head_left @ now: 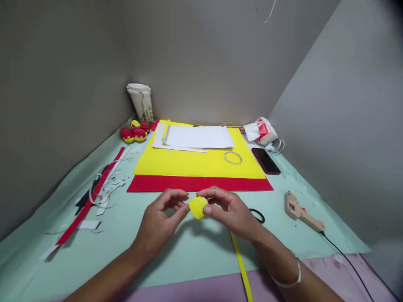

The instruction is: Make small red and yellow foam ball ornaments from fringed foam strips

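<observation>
Above the table's middle, a small yellow ridged paper dome is held up between both hands. My right hand pinches its right side, with the thumb on the front and fingers behind. The fingertips of my left hand close on its left edge. A yellow paper strip runs from beneath my right hand over the table's front edge; whether it joins the dome is hidden. Partly covered by my right wrist is a black ring-shaped handle.
Behind the hands, white sheets and a pale ring lie on yellow and red sheets. A glue gun, phone and tissue pack are right. Red strip, scraps, red-yellow ornaments and cup are left.
</observation>
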The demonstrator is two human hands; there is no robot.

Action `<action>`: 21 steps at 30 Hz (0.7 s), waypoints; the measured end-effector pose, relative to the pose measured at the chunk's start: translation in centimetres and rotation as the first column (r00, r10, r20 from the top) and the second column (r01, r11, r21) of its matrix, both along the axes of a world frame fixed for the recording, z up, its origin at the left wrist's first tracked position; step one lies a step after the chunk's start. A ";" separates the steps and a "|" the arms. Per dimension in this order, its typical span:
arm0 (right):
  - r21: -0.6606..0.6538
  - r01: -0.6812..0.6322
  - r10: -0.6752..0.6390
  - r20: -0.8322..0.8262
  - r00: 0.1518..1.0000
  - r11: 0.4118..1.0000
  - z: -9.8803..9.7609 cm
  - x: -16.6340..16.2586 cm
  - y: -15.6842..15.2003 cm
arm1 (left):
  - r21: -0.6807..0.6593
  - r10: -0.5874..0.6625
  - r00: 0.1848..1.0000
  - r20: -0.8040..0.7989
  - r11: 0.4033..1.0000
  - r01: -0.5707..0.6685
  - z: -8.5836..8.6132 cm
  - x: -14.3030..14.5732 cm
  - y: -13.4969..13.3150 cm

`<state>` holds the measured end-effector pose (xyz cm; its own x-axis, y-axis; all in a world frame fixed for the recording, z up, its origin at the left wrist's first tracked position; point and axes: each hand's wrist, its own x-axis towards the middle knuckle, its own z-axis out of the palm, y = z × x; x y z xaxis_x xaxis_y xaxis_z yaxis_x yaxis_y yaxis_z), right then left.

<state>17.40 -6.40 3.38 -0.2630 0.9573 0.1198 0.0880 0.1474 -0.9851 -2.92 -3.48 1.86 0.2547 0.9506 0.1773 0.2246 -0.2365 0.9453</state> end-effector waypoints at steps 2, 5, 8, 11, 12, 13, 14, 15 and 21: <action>-0.027 0.008 -0.008 -0.012 1.000 1.000 0.0 -0.1 -0.1 | 0.341 0.097 0.991 -0.089 0.938 -0.062 0.1 -0.3 -0.2; -0.084 0.004 -0.006 -0.025 1.000 0.996 0.1 -0.6 -0.3 | 0.634 0.115 0.986 -0.122 0.774 -0.012 0.1 -0.5 -0.4; -0.106 0.008 -0.011 -0.028 1.000 0.994 0.2 -1.0 -0.5 | 0.714 0.078 0.989 -0.123 0.699 0.033 0.0 -0.5 -0.4; -0.106 0.010 -0.014 -0.039 0.999 0.994 0.2 -1.3 -0.5 | 0.749 0.061 0.987 -0.147 0.659 0.071 -0.1 -0.6 -0.4; -0.107 0.007 -0.012 -0.042 0.999 0.994 0.2 -1.3 -0.5 | 0.758 0.063 0.985 -0.159 0.647 0.081 -0.1 -0.6 -0.4; -0.107 0.004 -0.009 -0.045 0.999 0.994 0.1 -1.3 -0.5 | 0.765 0.066 0.984 -0.167 0.638 0.087 -0.1 -0.7 -0.4; -0.105 -0.001 -0.004 -0.045 0.999 0.994 0.1 -1.3 -0.5 | 0.772 0.069 0.983 -0.171 0.630 0.090 -0.2 -0.7 -0.4; -0.103 -0.006 0.002 -0.043 0.999 0.995 0.0 -1.3 -0.4 | 0.778 0.071 0.983 -0.171 0.622 0.091 -0.2 -0.8 -0.4; -0.085 -0.013 0.012 -0.006 1.000 0.996 0.0 -1.2 -0.6 | 0.766 0.072 0.986 -0.153 0.639 0.072 -0.5 -1.0 -0.5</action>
<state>16.21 -6.95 3.35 -0.2747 0.9607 0.0398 0.0812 0.0644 -0.9946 -3.88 -3.98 1.41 0.3469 0.4901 0.7997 0.3490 -0.8588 0.3750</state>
